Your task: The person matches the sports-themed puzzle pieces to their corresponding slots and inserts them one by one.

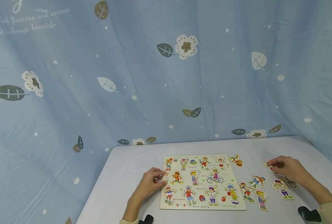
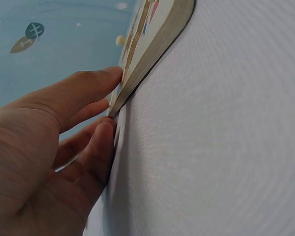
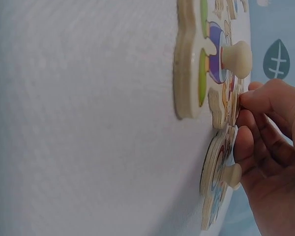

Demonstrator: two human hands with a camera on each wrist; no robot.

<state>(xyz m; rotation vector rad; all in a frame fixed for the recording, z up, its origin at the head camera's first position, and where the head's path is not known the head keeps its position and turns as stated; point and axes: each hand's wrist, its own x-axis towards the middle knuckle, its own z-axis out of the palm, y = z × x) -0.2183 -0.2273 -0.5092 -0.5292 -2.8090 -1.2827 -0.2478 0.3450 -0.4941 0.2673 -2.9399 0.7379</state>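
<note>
A wooden puzzle board point(image 1: 182, 190) printed with sports figures lies on the table. My left hand point(image 1: 150, 181) is at its left edge, and the thumb point(image 2: 105, 78) and fingers touch the rim without wrapping round it. Right of the board, my right hand point(image 1: 287, 168) pinches a small puzzle piece point(image 1: 265, 164) low over the table; the fingers cover most of the piece. Close by the right hand are a baseball piece point(image 1: 280, 188) with a pale knob point(image 3: 238, 59) and a bicycle piece point(image 1: 292, 184), partly hidden under the wrist.
Several loose figure pieces lie between board and right hand: a skateboard piece point(image 1: 247, 194), a blue-capped piece point(image 1: 257, 181) and a golf piece point(image 1: 262, 199). Another piece point(image 1: 236, 161) touches the board's upper right side. A blue patterned curtain point(image 1: 143, 77) hangs behind the white table point(image 1: 126, 174).
</note>
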